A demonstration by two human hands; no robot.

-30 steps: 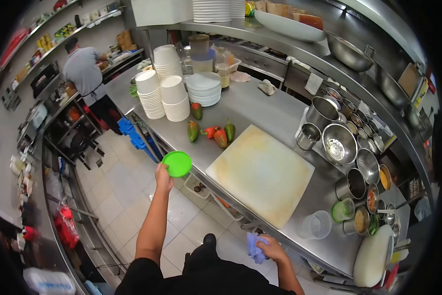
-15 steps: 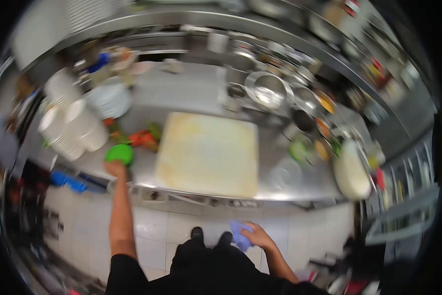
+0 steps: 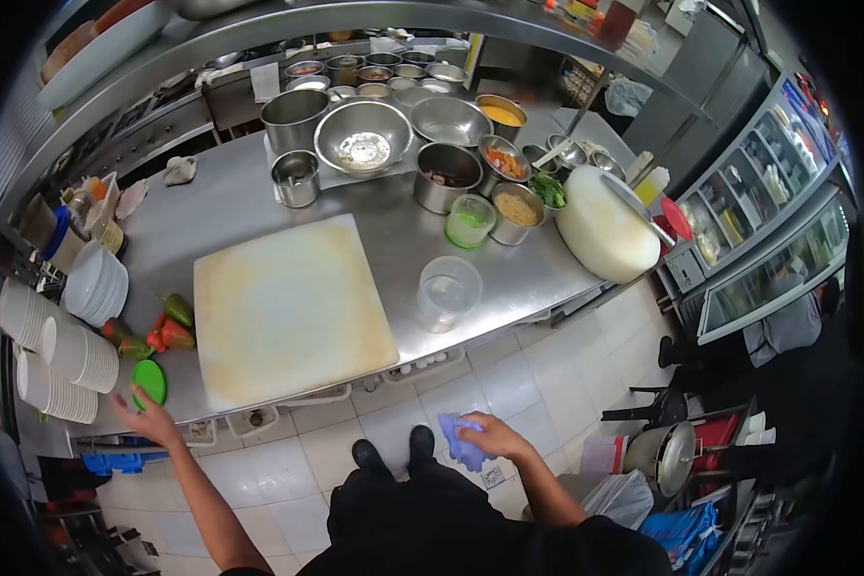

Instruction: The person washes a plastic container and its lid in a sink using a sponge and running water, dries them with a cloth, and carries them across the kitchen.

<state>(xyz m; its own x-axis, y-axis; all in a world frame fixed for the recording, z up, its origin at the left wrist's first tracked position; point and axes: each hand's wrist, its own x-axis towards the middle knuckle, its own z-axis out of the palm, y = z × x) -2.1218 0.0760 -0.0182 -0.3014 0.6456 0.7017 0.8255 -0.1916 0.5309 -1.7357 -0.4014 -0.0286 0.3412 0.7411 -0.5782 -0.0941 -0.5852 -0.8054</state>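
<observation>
A green round lid rests on the counter's left front edge. My left hand is just beside it, fingers spread, a fingertip near or touching its rim; I cannot tell which. My right hand is closed around a crumpled purple cloth, held in front of the counter above the floor. Red and green peppers lie behind the lid. To their right is a large stained white cutting board. A clear plastic tub stands near the front edge, right of the board.
Stacked white containers and white bowls stand at the left. Metal pots and a steel bowl crowd the back right, near a tub with green rim. A large white rounded block sits at the right end. A person is by the glass-door fridge.
My left hand has come off the green lid and its fingers have spread. The lid stays on the counter. The view has turned to the right. My right hand still holds the purple cloth.
</observation>
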